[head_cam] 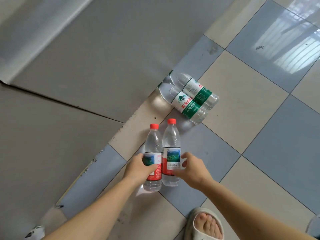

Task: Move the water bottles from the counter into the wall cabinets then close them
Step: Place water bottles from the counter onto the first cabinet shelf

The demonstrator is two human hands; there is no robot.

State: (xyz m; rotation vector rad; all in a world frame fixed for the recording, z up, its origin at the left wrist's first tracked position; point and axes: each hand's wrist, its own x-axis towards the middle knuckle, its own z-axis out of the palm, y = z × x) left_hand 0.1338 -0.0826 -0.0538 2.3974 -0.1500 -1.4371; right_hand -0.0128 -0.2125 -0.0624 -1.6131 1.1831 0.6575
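The left hand (138,168) wraps the label of the left red-capped bottle (153,158), thumb across its front. Just beside it stands the right red-capped bottle (171,153), the two nearly touching; the right hand (192,168) curls around its label, though whether the fingers press firmly or only brush it is hard to tell. Both bottles are clear plastic, upright on the tiled floor (242,104), close to a grey panel (69,84) at the left. Beyond them two green-labelled bottles (192,99) lie on their sides, touching. The tiles are glossy, beige and blue-grey squares. At the lower right, a foot in a pale slipper (206,226).
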